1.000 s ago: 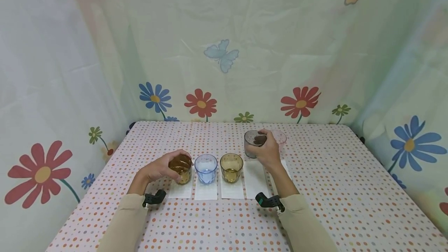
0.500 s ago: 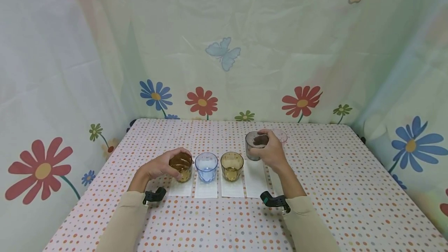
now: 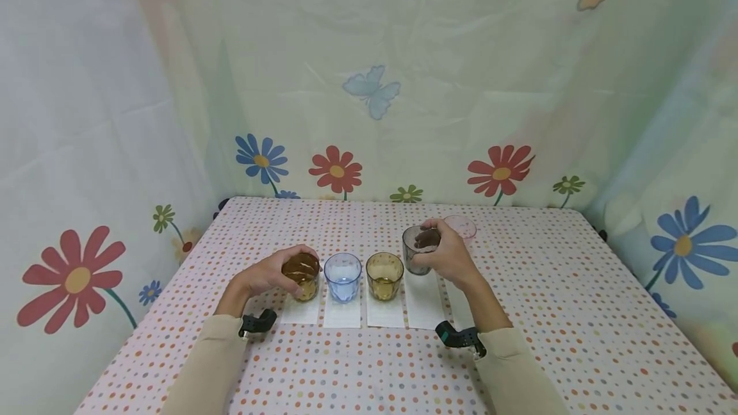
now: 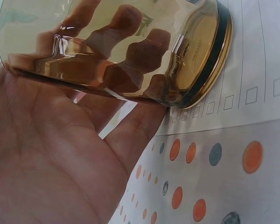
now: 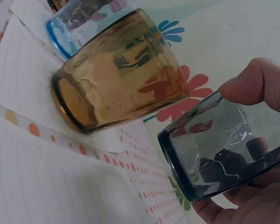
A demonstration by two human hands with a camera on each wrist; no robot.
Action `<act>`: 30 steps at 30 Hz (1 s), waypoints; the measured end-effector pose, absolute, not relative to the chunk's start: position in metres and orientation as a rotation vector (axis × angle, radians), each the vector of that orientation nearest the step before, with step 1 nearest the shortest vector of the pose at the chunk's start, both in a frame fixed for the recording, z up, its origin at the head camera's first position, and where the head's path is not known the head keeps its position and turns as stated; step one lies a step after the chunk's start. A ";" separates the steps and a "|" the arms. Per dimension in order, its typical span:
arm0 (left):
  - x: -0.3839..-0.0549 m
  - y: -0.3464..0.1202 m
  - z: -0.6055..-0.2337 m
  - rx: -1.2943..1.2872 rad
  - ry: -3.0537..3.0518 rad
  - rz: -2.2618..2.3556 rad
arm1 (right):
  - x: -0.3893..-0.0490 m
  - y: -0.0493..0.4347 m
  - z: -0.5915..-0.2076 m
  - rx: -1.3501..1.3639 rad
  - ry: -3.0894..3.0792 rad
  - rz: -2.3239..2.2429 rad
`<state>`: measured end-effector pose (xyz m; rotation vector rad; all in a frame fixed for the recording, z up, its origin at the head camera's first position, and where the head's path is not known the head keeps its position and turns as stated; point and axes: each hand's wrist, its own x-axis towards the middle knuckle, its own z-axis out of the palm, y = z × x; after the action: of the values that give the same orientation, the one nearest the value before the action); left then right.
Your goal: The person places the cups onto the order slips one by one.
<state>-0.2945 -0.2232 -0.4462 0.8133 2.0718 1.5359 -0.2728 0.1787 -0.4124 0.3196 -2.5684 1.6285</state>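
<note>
My left hand (image 3: 268, 274) curls round an amber glass (image 3: 309, 288) at the left end of a row. In the left wrist view, its fingers show through the glass wall and the base sits on lined paper. My right hand (image 3: 454, 260) grips a grey glass (image 3: 412, 260), thumb on one side and fingers on the other. That glass hangs tilted above the far end of a paper strip (image 3: 425, 306), as the right wrist view shows its base off the paper. Between the hands stand a blue glass (image 3: 343, 280) and a second, yellow-brown glass (image 3: 384, 279), both upright on paper strips.
A pink glass (image 3: 469, 230) stands behind my right hand, partly hidden by it. Another paper strip (image 3: 460, 309) lies partly under the right forearm. The dotted cloth (image 3: 357, 370) covers the table, and a flowered curtain (image 3: 369, 146) rises behind it.
My right hand has drawn the grey glass a little nearer to me, over the far end of the paper strip. The left hand stays round the amber glass.
</note>
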 end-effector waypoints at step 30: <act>-0.293 -0.224 -0.445 0.803 2.069 1.522 | -0.252 0.185 -0.422 0.510 -2.784 1.355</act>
<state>-0.2926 -0.2238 -0.4453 0.8026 2.0690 1.5216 -0.2519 0.1851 -0.4216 0.5097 -2.7843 1.3554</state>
